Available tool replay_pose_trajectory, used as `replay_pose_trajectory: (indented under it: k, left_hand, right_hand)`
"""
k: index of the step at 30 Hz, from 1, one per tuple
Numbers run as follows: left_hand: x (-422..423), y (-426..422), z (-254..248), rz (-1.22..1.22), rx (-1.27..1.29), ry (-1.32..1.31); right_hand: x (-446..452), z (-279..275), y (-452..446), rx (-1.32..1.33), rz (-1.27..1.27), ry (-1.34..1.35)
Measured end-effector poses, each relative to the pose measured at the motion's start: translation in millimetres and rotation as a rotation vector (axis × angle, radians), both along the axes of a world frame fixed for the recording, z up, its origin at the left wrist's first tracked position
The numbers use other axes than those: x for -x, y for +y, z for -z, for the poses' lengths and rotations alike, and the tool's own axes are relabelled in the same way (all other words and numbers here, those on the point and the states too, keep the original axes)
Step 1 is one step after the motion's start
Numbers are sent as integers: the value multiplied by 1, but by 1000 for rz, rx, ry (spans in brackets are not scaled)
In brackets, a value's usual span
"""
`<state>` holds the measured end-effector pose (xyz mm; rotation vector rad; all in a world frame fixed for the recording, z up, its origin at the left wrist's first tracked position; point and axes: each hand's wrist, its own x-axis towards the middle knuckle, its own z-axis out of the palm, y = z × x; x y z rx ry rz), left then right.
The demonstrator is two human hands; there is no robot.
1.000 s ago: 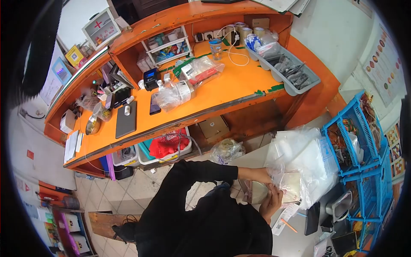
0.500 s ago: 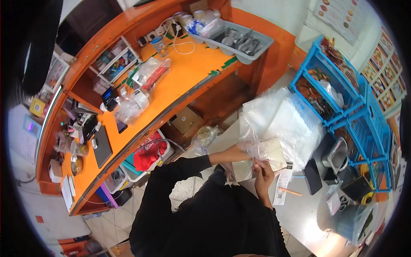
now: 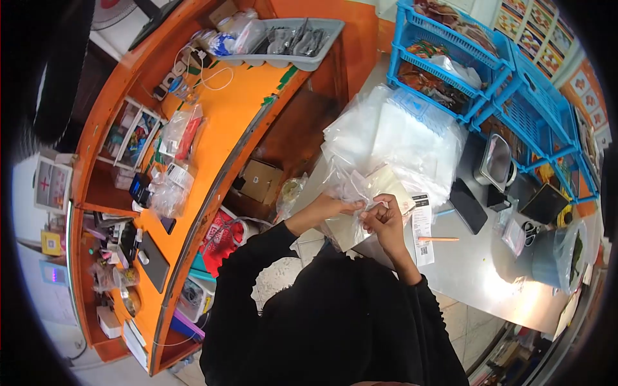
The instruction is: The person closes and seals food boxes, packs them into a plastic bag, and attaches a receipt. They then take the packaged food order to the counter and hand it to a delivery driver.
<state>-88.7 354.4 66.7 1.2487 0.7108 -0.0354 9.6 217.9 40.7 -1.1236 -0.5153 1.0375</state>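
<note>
Both hands are at a clear plastic bag (image 3: 344,182) over the near edge of the metal table. My left hand (image 3: 327,210) pinches the gathered plastic from the left side. Close beside it, my right hand (image 3: 386,222) has its fingertips closed together on the same bunched plastic. Cream-coloured paper or packets (image 3: 388,183) lie just behind the fingers, and another cream piece (image 3: 342,233) shows below the left hand. A stack of clear plastic bags (image 3: 418,148) spreads across the table behind. To the right lies a printed receipt (image 3: 422,228) with an orange pencil-like stick (image 3: 439,239) over it.
Blue stacked baskets (image 3: 444,87) with packets stand behind the bags. On the metal table (image 3: 457,270) are a black phone (image 3: 468,206), scissors (image 3: 530,233) and a bag-lined bucket (image 3: 555,257). An orange counter (image 3: 215,138) runs along the left, with a grey cutlery tray (image 3: 302,42).
The view has turned and shifted. My left hand has come out to the left of my right hand, its fingers now showing on the plastic, and the bag is bunched between both hands.
</note>
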Motion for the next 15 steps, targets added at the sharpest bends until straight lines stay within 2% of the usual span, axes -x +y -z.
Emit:
replay_pose_trajectory:
  k: [10,15]
  left_hand:
    - [5,-10,10,-124,91,-107]
    - [5,-12,4,-123,26,-85]
  right_hand:
    - [-10,-5,2,132,-128,47]
    - [-11,-6,1,152,-157,44]
